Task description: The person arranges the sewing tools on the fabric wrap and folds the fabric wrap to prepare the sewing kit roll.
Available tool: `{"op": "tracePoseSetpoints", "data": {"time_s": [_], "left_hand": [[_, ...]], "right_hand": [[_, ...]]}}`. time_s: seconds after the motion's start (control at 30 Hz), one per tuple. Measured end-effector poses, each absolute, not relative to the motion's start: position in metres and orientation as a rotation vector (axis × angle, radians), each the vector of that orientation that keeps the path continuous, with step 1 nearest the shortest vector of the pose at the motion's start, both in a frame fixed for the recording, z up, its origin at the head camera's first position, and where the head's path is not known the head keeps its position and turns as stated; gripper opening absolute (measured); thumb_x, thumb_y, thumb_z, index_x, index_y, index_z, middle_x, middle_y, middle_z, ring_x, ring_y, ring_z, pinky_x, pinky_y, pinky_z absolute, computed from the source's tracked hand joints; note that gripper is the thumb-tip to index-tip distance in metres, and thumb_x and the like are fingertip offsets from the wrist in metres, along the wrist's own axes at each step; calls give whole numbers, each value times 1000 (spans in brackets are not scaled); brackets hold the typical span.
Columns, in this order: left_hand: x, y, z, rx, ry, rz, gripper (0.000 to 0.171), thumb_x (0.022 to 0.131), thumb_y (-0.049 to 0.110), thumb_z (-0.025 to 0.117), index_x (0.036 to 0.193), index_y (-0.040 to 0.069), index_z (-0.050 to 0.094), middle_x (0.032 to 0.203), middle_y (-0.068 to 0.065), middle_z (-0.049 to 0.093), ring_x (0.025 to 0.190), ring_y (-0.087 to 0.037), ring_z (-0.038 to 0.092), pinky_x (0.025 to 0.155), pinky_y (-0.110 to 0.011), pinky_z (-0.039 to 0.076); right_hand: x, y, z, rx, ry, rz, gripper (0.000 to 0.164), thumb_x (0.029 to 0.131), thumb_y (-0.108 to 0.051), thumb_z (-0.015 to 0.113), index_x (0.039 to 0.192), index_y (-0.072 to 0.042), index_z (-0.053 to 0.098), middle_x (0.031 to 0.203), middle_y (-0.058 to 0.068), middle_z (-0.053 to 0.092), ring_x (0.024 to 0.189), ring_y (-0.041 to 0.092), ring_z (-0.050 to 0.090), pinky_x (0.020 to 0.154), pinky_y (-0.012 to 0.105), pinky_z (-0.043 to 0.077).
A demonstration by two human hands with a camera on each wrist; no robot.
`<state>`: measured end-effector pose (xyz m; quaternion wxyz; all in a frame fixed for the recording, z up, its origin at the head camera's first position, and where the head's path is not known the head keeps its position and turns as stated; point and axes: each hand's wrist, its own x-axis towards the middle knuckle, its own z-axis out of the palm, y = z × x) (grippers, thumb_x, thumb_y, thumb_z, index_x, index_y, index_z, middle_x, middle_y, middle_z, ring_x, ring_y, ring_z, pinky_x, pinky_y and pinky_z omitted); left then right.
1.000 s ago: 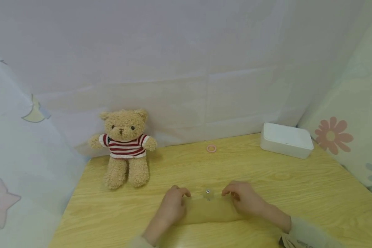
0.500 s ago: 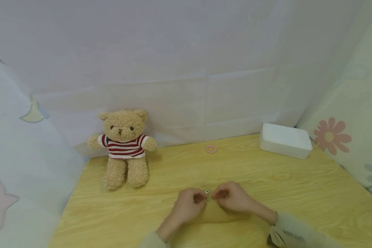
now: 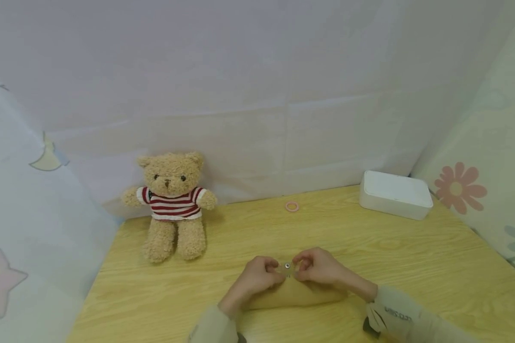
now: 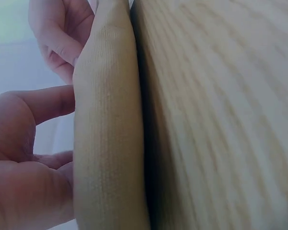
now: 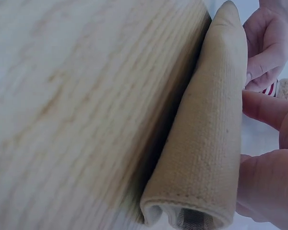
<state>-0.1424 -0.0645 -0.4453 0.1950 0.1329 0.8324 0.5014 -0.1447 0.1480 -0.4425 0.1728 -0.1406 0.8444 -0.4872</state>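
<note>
A tan cloth pouch (image 3: pixel 298 297), long and soft, lies on the wooden table right in front of me. A round metal snap button (image 3: pixel 287 266) shows at the middle of its far edge. My left hand (image 3: pixel 257 275) pinches the pouch just left of the snap, thumb and forefinger close together. From the other side, my right hand (image 3: pixel 319 267) pinches it just right of the snap. In the right wrist view the pouch's end (image 5: pixel 187 211) shows folded layers and a dark checked lining. Both hands' far fingertips are hidden behind the cloth in the wrist views.
A teddy bear (image 3: pixel 173 205) in a red-striped shirt sits at the back left. Behind the pouch lies a small pink ring (image 3: pixel 292 206). A white box (image 3: pixel 396 194) stands at the back right, near the patterned side wall (image 3: pixel 489 143).
Both hands have come inward along the pouch's far edge, from its two sides to beside the snap. In the last half second the fingers have shifted slightly around the snap.
</note>
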Motion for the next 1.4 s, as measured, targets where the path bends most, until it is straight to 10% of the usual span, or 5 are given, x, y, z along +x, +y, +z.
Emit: {"op": "tracePoseSetpoints", "data": {"time_s": [0.53, 1.17, 1.4], "left_hand": [[-144, -58, -444, 438, 2350, 1455, 5, 88, 7, 65, 88, 3, 62, 68, -3, 63, 54, -11, 60, 51, -23, 50], [-135, -59, -437, 776, 2581, 1265, 8, 88, 6, 67, 93, 7, 73, 90, -1, 72, 76, -7, 64, 74, -22, 50], [-130, -59, -437, 759, 2589, 1315, 7, 83, 3, 71, 89, 6, 75, 90, -5, 73, 72, -9, 67, 64, -18, 51]], "right_hand": [[-142, 148, -440, -510, 2345, -1471, 30, 79, -4, 74, 105, -4, 60, 77, 4, 60, 63, 12, 55, 57, 22, 44], [-138, 146, -440, -697, 2530, -1309, 12, 82, -6, 72, 93, -7, 70, 74, -4, 63, 63, 5, 56, 61, 22, 47], [-138, 145, -441, -685, 2556, -1289, 9, 81, -5, 72, 87, -11, 71, 72, -6, 62, 62, 5, 56, 61, 23, 47]]}}
